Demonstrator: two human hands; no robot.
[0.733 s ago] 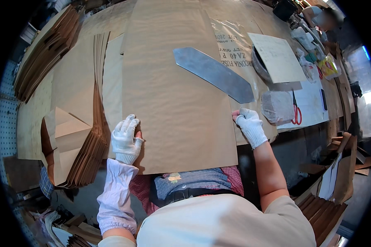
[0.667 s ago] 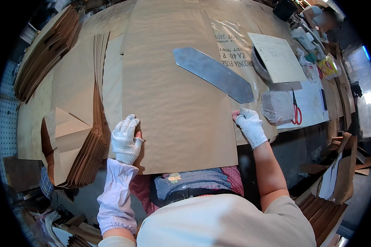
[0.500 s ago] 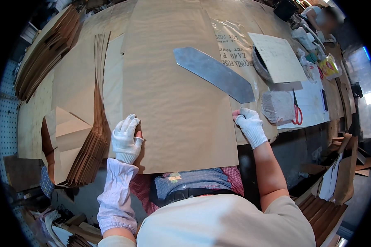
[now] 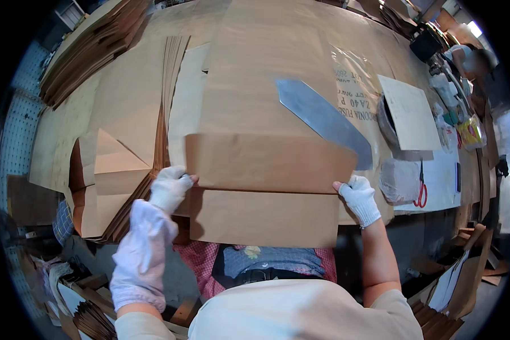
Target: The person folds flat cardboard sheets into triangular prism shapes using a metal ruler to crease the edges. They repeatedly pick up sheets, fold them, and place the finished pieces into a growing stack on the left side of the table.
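Note:
A long sheet of brown kraft paper (image 4: 266,85) runs away from me on the table, its near part bent up into a raised flap (image 4: 269,163). My left hand (image 4: 171,188), in a white knit glove, is closed on the flap's left edge. At the right edge my right hand (image 4: 358,198), gloved the same way with bare fingertips, pinches the paper. Below the flap another brown paper layer (image 4: 264,218) hangs over the table's near edge. A grey pointed metal plate (image 4: 328,122) lies diagonally beyond the flap, whose right corner hides part of it.
Folded brown paper bags (image 4: 124,181) stand in a fanned bundle at left, with a paper stack (image 4: 93,51) behind. To the right are a wrapped block (image 4: 400,180), red-handled scissors (image 4: 421,190) and a pale board (image 4: 409,113) on a round container. A person (image 4: 464,62) is at far right.
The paper's near end, flat before, is now lifted and bent away from me between both hands. My right hand's pinch stays on its edge; the left hand has closed on the paper. The view has shifted.

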